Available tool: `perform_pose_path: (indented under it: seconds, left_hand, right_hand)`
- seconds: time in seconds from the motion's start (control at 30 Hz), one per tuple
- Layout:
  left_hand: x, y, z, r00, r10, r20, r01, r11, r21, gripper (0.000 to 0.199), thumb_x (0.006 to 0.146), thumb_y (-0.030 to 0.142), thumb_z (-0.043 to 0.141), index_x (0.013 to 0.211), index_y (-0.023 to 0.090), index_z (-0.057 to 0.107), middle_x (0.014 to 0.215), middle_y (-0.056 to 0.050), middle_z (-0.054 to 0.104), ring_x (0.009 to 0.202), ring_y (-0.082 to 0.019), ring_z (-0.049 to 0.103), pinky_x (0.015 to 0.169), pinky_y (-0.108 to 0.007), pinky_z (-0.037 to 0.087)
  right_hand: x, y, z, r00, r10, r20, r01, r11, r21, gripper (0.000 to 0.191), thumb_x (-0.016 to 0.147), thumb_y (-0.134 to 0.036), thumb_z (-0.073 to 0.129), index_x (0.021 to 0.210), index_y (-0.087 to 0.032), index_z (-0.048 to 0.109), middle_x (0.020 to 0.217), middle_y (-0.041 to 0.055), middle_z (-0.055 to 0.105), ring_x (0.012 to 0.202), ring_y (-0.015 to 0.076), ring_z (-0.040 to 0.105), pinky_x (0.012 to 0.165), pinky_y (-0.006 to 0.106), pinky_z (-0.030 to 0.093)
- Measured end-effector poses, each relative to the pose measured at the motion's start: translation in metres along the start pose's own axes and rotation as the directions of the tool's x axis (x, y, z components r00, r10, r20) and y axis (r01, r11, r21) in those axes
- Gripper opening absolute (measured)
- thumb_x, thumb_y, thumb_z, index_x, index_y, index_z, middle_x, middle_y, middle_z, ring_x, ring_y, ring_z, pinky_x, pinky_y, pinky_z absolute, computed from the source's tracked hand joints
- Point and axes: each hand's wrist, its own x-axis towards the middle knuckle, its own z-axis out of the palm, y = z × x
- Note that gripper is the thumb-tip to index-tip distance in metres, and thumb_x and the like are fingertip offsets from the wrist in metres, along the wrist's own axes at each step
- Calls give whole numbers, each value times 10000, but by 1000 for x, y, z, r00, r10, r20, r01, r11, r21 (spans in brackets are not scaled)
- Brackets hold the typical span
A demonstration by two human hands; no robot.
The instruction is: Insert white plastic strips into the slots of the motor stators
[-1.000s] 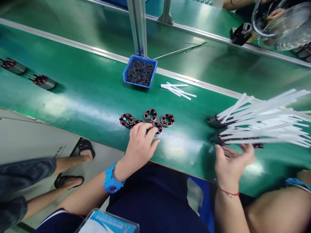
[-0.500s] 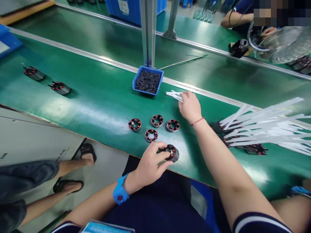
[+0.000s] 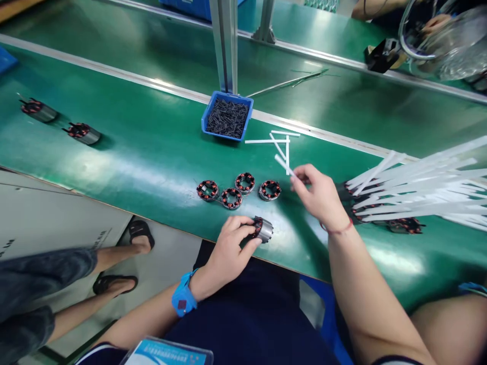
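My left hand (image 3: 233, 247) is closed around a motor stator (image 3: 264, 229) with a grey metal body and copper windings, tipped on its side near the bench's front edge. Between the thumb and fingers of my right hand (image 3: 317, 195) is one end of a white strip (image 3: 282, 164), pointing up and left. Several more white strips (image 3: 266, 141) lie crossed on the green bench just beyond it. Ahead of my left hand sit several ring-shaped wound stators, among them one (image 3: 270, 190) at the right and another (image 3: 207, 190) at the left.
A blue bin (image 3: 227, 115) full of small black pieces stands by the metal post (image 3: 225, 48). On the right, long white strips (image 3: 422, 190) stick out of stators. Two stators (image 3: 82, 133) lie far left. Someone's hand (image 3: 437, 23) shows across the bench; another person's legs are at left.
My right hand has come back toward me with one white strip, leaving others spread on the bench. My left hand has turned the stator onto its side. The view has shifted slightly.
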Motion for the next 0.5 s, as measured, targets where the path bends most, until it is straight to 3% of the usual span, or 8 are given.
perform_pose_path:
  seconds: [0.1, 0.23, 0.37, 0.5]
  left_hand:
    - [-5, -1, -5, 1000, -21, 22, 19, 994, 106, 90, 861, 246, 552, 885, 187, 616, 984, -53, 576, 969, -213, 479, 876, -383, 407]
    - [-9, -7, -13, 994, -74, 75, 65, 992, 109, 93, 880, 252, 525, 937, 187, 558, 955, -40, 569, 930, -191, 482, 842, -348, 408]
    - [-8, -9, -13, 993, -74, 96, 62, 991, 119, 84, 891, 253, 507, 939, 193, 542, 950, -33, 570, 930, -185, 486, 842, -333, 403]
    - [-8, -8, -10, 991, -110, 72, 99, 985, 139, 145, 880, 275, 526, 1008, 208, 540, 939, -28, 576, 921, -192, 499, 797, -314, 423]
  right_hand:
    - [-62, -11, -7, 980, 44, 192, -97, 956, 278, 160, 933, -327, 434, 989, -220, 539, 807, 10, 587, 701, 146, 547, 652, 255, 429]
    - [-116, -15, -4, 915, 85, 394, -190, 953, 236, 235, 965, -330, 361, 1035, -228, 560, 895, 33, 591, 796, 159, 564, 730, 281, 442]
    - [-126, -11, 1, 900, 133, 416, -184, 979, 86, 310, 972, -318, 334, 1199, -251, 535, 1063, 46, 621, 923, 187, 592, 796, 317, 448]
    - [-113, -16, 4, 893, 107, 437, -119, 993, 0, 313, 960, -305, 367, 1195, -256, 568, 997, 39, 634, 872, 190, 608, 773, 323, 461]
